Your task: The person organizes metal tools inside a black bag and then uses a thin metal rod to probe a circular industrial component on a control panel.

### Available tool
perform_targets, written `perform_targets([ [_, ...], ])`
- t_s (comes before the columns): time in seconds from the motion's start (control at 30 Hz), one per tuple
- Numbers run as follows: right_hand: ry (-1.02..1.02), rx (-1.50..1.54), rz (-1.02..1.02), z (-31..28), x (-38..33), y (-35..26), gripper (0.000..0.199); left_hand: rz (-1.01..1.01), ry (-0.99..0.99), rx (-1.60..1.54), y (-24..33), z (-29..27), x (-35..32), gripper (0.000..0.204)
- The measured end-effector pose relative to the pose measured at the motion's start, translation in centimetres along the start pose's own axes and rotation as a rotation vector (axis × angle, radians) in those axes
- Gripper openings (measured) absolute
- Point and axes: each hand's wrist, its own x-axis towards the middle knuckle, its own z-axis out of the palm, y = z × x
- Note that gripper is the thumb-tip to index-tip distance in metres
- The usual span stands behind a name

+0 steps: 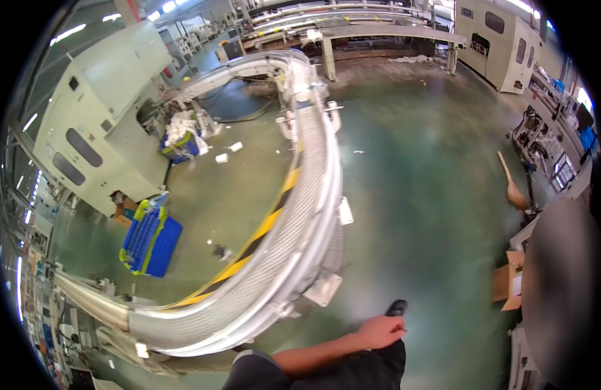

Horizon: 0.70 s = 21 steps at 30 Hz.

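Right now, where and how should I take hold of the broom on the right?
I'd take the broom mid-handle, coming from the green floor on its left. The handle looks slim and straight; the bristles flare at the end nearer you, and machinery stands along the right.

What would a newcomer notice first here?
Probably the curved conveyor, sweeping through the middle, with a yellow-and-black striped inner edge. Next, perhaps, the blue crate with lime-green trim at left, then the person's bare left hand near the bottom, right of centre.
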Motion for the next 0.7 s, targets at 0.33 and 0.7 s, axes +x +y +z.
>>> perform_targets([
  [0.33,0.319,-0.003,-0.500,-33.5,41.6,-33.5,0.040,-0.281,0.300,-0.090,2.3,-13.0,22.6,0.033],
  [0.7,0.191,0.025,-0.340,-39.1,55.3,-66.4,0.038,-0.319,0.457,-0.097,0.9,-36.3,54.6,0.031],
])
